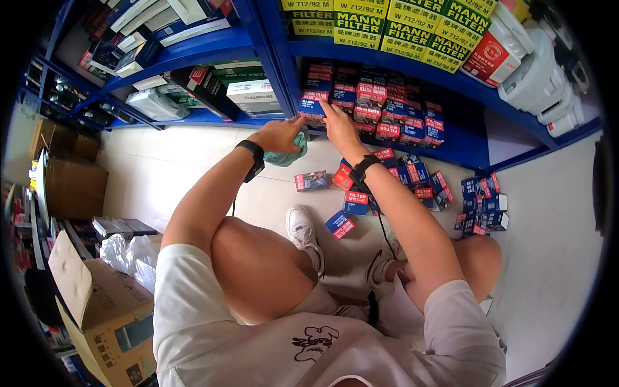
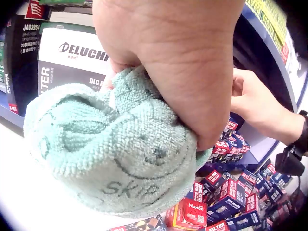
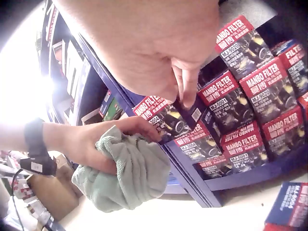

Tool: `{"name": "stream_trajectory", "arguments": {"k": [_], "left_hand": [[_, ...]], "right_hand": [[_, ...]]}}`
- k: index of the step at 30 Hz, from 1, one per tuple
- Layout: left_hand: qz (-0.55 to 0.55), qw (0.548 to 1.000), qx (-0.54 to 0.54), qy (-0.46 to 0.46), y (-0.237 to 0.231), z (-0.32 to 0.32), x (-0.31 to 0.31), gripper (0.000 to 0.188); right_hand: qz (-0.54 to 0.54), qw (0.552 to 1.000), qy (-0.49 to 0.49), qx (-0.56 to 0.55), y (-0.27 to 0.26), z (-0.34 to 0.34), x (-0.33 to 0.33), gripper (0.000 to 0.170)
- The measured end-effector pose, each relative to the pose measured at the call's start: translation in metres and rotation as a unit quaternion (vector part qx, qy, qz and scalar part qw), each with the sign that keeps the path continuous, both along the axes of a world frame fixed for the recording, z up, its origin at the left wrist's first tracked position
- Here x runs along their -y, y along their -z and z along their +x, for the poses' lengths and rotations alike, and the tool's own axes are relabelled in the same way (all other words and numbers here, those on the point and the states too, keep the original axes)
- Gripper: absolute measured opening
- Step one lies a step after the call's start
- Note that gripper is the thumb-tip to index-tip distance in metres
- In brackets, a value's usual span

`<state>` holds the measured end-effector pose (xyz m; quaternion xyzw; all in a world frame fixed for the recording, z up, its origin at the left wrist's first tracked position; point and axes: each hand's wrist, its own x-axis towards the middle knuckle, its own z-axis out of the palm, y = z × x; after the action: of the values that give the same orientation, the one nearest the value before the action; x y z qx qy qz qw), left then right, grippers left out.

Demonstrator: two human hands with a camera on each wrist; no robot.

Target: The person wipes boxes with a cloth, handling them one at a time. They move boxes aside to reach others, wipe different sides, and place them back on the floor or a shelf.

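My left hand (image 1: 278,137) grips a bunched light-green terry towel (image 2: 130,149) with dark lettering. Its extended fingers reach the lower left corner of an oil filter box (image 3: 166,120) at the front left of the low blue shelf. On the opposite side of that box, my right hand (image 1: 342,131) holds it, fingertips over the dark face with a barcode label. More red-and-blue oil filter boxes (image 3: 269,89) stand stacked to its right, and another box (image 3: 195,147) sits beneath it. The palm hides part of the held box in the right wrist view.
Loose filter boxes (image 1: 416,174) lie scattered on the tiled floor before the shelf. Yellow-green filter boxes (image 1: 406,32) fill the shelf above. A blue upright (image 1: 267,51) divides the bays, with a white-fronted box (image 2: 67,57) to its left. An open carton (image 1: 109,316) stands behind at left.
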<state>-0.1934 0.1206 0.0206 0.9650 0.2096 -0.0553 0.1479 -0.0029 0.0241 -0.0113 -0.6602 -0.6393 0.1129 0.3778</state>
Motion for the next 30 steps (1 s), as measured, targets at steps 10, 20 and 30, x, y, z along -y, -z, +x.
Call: {"name": "stream_trajectory", "arguments": {"k": [10, 20, 30], "left_hand": [[0.009, 1.000, -0.005, -0.013, -0.003, 0.006, 0.004, 0.078], [-0.001, 0.999, -0.015, -0.041, -0.007, 0.016, 0.009, 0.075], [-0.012, 0.998, -0.020, -0.064, 0.001, 0.024, 0.009, 0.080]], "right_hand": [[0.001, 0.990, 0.099, 0.100, 0.005, -0.005, 0.007, 0.014], [-0.004, 1.000, -0.014, 0.021, 0.032, -0.020, 0.017, 0.040], [0.042, 0.999, -0.030, 0.018, 0.034, -0.020, 0.012, 0.053]]}}
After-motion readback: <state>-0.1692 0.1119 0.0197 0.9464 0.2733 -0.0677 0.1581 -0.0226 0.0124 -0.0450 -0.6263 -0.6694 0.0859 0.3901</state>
